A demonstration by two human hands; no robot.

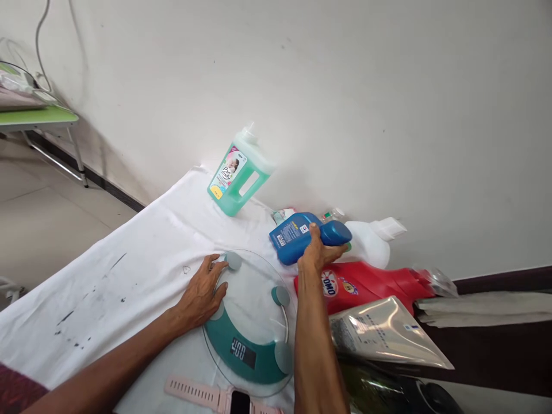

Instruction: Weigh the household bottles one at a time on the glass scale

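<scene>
My right hand (318,254) is closed around a blue bottle (297,234), held on its side just past the far edge of a round glass scale (252,322). My left hand (202,293) rests on the left rim of the scale, fingers curled over its edge. The scale has a teal base and a small display that reads zeros. A green detergent jug (239,175) stands tilted against the wall behind.
A red detergent bottle (366,284) and a white bottle (371,241) lie to the right. A silver pouch (383,330) lies in front of them. A pink smartwatch (215,397) lies near me. White cloth (129,259) covers the surface. A green table (38,118) stands far left.
</scene>
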